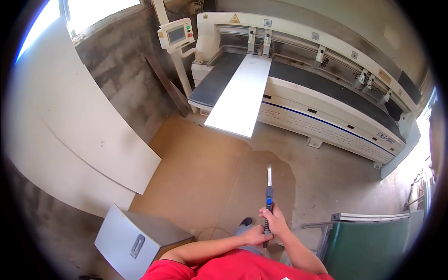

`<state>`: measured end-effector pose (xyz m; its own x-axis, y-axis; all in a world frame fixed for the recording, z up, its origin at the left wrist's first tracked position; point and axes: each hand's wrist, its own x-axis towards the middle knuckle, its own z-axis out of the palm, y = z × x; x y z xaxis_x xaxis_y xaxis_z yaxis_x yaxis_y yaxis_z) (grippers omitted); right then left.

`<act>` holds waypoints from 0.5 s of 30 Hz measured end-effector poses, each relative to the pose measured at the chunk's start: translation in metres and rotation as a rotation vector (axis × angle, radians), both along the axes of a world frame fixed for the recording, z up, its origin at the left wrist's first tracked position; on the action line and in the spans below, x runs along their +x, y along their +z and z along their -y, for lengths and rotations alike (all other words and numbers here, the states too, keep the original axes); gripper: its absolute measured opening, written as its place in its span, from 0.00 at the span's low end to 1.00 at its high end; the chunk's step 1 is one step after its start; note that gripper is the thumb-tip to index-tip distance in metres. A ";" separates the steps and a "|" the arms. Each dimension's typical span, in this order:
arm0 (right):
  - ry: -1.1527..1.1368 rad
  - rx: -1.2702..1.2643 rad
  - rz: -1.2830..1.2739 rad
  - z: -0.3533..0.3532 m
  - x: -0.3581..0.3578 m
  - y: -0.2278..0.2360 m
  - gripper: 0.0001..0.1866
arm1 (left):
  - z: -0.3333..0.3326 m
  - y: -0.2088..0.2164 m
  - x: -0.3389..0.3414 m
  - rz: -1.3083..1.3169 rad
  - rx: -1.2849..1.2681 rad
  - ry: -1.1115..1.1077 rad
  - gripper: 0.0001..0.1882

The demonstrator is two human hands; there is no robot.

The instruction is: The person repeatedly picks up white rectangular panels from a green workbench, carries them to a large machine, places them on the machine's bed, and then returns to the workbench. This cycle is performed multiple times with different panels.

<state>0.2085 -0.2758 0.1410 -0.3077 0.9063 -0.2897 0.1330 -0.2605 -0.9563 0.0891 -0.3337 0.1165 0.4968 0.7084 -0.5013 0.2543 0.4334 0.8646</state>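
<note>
Tool [269, 193]: slim, stiff, pale narrow blade, dark handle with blue collar. Held upright-forward in front of torso, well short of machine [326, 107], over brown floor sheet [200, 172]. Right hand [276, 221] clenched around handle; left hand [256, 234] wrapped on handle's lower end, touching right hand. Judged light, rigid; blade edge possibly sharp, so grip handle only. White panel [240, 95] lies on machine bed, overhanging near edge. Blade type unclear; handle end hidden by fingers.

Woodworking workshop, big panel-processing machine [298, 88], white boards [84, 135] against wall, concrete floor [336, 172]
</note>
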 end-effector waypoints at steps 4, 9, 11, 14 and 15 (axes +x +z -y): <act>0.185 -0.090 0.134 -0.099 -0.041 -0.042 0.12 | -0.067 -0.010 -0.063 -0.257 0.311 -0.190 0.35; -0.139 -0.358 -0.224 -0.221 -0.032 -0.057 0.22 | -0.202 -0.028 -0.208 -0.722 0.283 0.318 0.20; 0.271 -0.414 -0.034 -0.233 -0.042 -0.052 0.22 | -0.255 -0.044 -0.268 -0.839 0.300 0.585 0.18; 0.401 -0.463 0.007 -0.248 -0.041 -0.046 0.19 | -0.326 -0.082 -0.337 -0.877 0.286 0.727 0.22; 0.367 -0.453 -0.030 -0.260 -0.041 -0.045 0.17 | -0.347 -0.099 -0.354 -0.888 0.377 0.776 0.23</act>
